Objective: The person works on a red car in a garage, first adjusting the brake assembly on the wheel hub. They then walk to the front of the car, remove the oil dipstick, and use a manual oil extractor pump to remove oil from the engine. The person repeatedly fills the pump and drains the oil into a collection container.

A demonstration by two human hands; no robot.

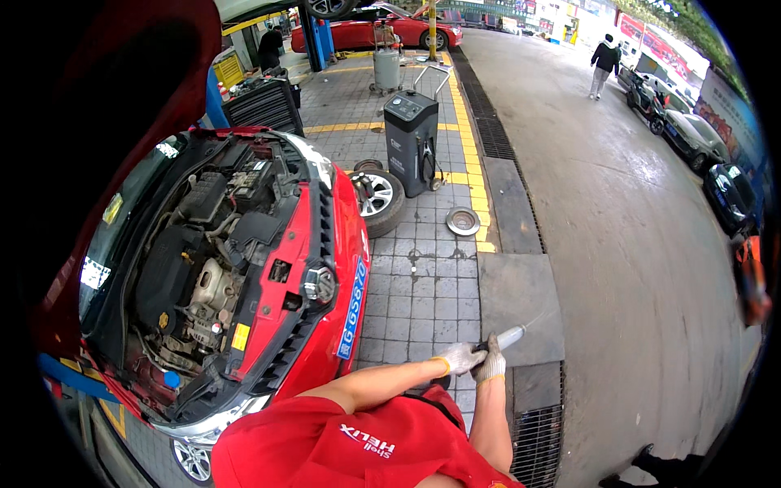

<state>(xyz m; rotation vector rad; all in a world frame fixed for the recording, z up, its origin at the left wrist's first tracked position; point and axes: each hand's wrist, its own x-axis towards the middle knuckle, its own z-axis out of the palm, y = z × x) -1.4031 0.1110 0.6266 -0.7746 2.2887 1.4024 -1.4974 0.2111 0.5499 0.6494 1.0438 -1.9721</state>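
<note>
Looking down, we see the red car (348, 228), its bonnet (183, 89) up so the engine (175, 268) lies bare. The machine (401, 140) stands just beside the wheel (390, 213), which lies face up, presumably so it cannot roll; the disc (463, 221) lies nearby. Our gloved left hand (460, 358) and right hand (490, 366) curl around the dark rear of the tube (511, 337), likely to steady it, its tip pointing away over the plate (517, 285). They hide the exact grip, and the streaks (543, 315) past the tip are too faint to identify.
</note>
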